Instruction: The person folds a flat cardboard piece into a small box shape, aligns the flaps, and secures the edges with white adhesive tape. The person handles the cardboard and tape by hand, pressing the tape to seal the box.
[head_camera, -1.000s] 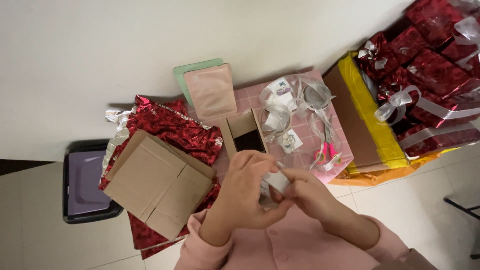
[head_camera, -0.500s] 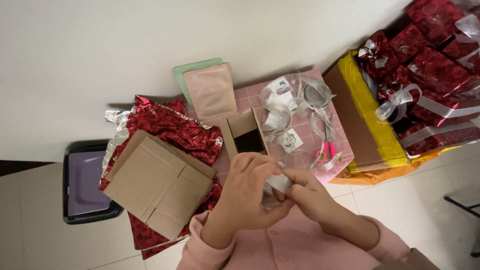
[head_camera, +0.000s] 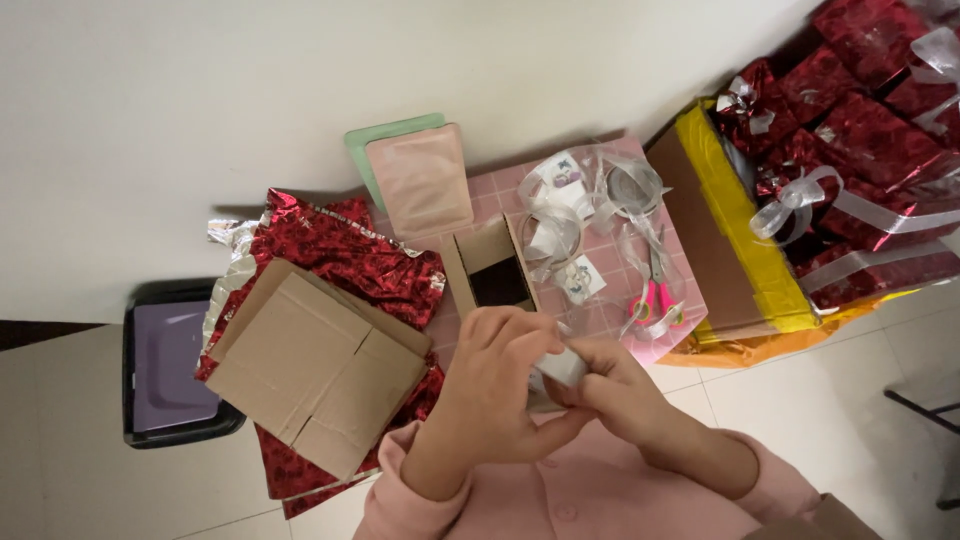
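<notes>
A small white roll (head_camera: 562, 367), likely tape or ribbon, sits pinched between both hands just above the pink worktop (head_camera: 500, 208). The left hand (head_camera: 500, 385) curls its grip over it; the right hand (head_camera: 615, 390) grasps it from the other side, as if steadying it. Beyond, a small open cardboard box (head_camera: 490, 275) looks empty. A large yellow-edged carton (head_camera: 735, 240) holds red wrapped parcels (head_camera: 860, 130).

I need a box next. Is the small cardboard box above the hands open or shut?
Open: the small cardboard box shows a dark inside, and its flaps stand out at both sides.
</notes>
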